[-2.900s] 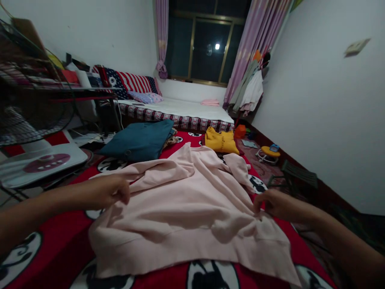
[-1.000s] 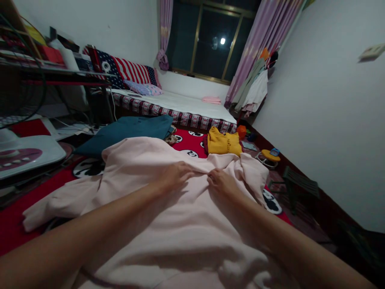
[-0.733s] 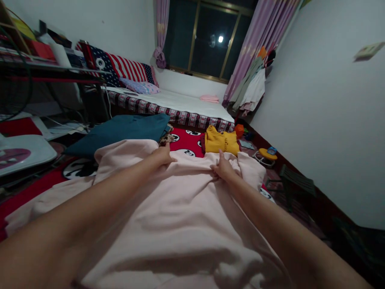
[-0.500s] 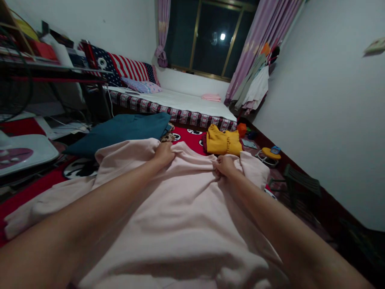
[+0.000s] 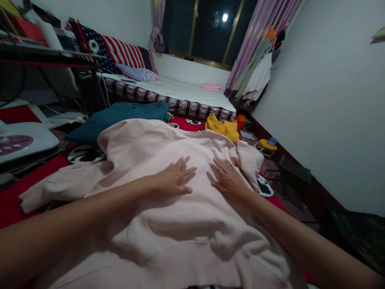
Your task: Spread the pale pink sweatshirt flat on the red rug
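Note:
A pale pink sweatshirt (image 5: 168, 216) lies spread out in front of me, its neckline at the far side and its hem toward me. My left hand (image 5: 176, 176) rests on its middle with the fingers apart. On the right part of the chest, my right hand (image 5: 227, 178) lies with spread fingers, holding nothing. One sleeve stretches out to the left, while the other is bunched at the right. Beneath the sweatshirt is a red cover (image 5: 18, 196) with black-and-white cartoon prints.
Beyond the sweatshirt are folded teal cloth (image 5: 120, 120) at left and a folded yellow garment (image 5: 222, 128) at right. A bed (image 5: 180, 94) stands under the window. Along the right wall are a yellow-seated stool (image 5: 267, 145) and a dark folding stool (image 5: 293, 170). A cluttered desk (image 5: 54, 54) is at left.
Both hands have let go of the cloth near the neckline and moved back toward me, now flat on the chest. The neckline lies smoother, and the view has shifted slightly.

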Tool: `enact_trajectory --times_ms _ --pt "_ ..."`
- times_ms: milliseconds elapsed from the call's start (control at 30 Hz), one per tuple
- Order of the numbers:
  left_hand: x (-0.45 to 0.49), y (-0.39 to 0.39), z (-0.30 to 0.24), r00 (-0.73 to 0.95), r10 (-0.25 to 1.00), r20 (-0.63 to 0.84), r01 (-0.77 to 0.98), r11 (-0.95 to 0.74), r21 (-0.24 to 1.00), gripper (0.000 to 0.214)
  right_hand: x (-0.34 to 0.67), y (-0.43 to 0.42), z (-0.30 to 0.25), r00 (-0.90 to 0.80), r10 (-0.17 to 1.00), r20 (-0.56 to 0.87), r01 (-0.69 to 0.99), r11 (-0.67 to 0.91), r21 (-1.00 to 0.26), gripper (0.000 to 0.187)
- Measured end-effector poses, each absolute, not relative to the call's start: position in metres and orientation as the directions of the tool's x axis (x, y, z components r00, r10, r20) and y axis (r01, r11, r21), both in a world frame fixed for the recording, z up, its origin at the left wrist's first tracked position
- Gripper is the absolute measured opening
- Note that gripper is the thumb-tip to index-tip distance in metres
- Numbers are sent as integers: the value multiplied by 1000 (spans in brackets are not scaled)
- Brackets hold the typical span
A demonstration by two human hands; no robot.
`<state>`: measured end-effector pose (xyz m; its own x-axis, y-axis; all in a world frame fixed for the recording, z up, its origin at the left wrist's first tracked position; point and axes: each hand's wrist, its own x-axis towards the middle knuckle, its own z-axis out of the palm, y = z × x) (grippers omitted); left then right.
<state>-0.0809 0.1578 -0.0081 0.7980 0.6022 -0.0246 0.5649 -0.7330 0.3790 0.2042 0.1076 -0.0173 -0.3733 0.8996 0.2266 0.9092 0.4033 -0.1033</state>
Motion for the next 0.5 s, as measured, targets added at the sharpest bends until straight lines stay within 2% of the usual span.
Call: enact_trajectory --times_ms 67,167,267,333,433,500 --pt "-100 125 -6 854 515 -76 505 -785 360 72 232 92 -18 -309 932 190 947 320 -31 52" --pt "-129 90 7 860 510 -23 474 -782 405 55 262 83 -12 -76 981 180 994 88 -59 45" --pt "-156 65 25 823 564 64 476 -748 464 32 260 72 3 -38 973 229 993 62 -102 33" --pt "-174 51 37 817 576 16 500 -722 479 25 249 58 13 -41 970 240 994 63 -85 27" --pt "-206 29 47 814 567 -125 551 -685 477 24 241 28 24 57 986 154 998 -55 -14 30" --pt "-230 15 48 793 581 -183 591 -662 461 45 245 6 26 133 989 60 991 -134 5 34"
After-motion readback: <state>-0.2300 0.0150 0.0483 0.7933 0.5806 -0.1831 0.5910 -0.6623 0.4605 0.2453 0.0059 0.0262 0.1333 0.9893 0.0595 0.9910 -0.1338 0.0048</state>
